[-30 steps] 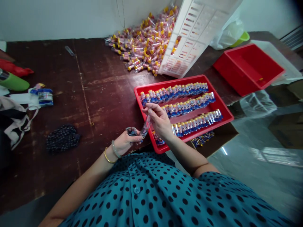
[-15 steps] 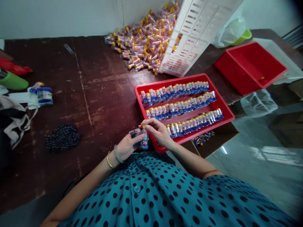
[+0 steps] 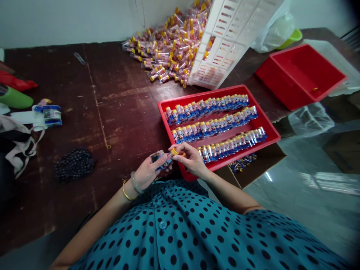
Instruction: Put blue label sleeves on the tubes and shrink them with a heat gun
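A broad, dark reddish-brown wooden table [image 3: 64, 86] stretches under a shallow, rectangular red plastic tray [image 3: 264, 120], whose near right part overhangs the table's edge. Beyond the tray, a large heap of clear plastic tubes with yellow caps [image 3: 165, 52] lies against the wall. A tall white plastic crate with slotted sides [image 3: 225, 37] stands tilted between that heap and the tray's far edge. To the tray's right sits a deep red plastic bin [image 3: 281, 84]. Below the tray's near right side, an open brown cardboard box [image 3: 260, 168] contains many small blue-and-yellow pieces. Inside the tray, three slanting rows of blue-printed clear packets with yellow tops [image 3: 213, 123] stand packed side by side. Well to the tray's left lies a crumpled dark patterned cloth [image 3: 74, 165].

By the tray's near left corner, the left hand [image 3: 148, 171] is closed around a small bundle of clear plastic film with blue printing [image 3: 165, 164]. The right hand [image 3: 192, 161], over that corner, pinches a small round yellow cap [image 3: 174, 151] between thumb and fingers, just beside the film. How far the capped piece sits within the film cannot be told.
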Action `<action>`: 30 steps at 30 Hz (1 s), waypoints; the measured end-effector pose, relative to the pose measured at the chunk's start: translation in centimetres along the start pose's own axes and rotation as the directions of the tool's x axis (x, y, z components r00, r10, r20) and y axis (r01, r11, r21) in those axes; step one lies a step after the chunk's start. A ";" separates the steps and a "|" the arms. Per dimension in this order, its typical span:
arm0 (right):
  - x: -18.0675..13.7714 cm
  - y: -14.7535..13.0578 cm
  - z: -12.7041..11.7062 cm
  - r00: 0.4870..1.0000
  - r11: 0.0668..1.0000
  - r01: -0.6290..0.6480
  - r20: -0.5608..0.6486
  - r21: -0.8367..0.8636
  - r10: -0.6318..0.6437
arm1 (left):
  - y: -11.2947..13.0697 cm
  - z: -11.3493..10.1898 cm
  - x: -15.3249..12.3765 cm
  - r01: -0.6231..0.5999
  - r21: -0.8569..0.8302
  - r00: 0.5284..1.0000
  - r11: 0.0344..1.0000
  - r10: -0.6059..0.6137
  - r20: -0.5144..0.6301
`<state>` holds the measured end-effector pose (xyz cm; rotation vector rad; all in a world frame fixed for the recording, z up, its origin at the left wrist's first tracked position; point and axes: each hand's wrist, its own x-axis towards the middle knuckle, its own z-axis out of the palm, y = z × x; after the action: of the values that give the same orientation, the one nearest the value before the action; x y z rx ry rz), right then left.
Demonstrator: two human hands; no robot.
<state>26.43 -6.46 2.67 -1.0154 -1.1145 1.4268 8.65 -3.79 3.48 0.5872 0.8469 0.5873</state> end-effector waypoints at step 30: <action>1.4 -0.9 -2.1 0.970 0.801 0.242 0.123 -0.548 -0.209 | -0.5 0.6 0.2 -0.019 0.029 0.998 0.999 0.021 -0.058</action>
<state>28.44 -4.79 3.05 -1.1965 -1.6974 0.9490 9.37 -4.17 3.42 0.6071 0.9061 0.6136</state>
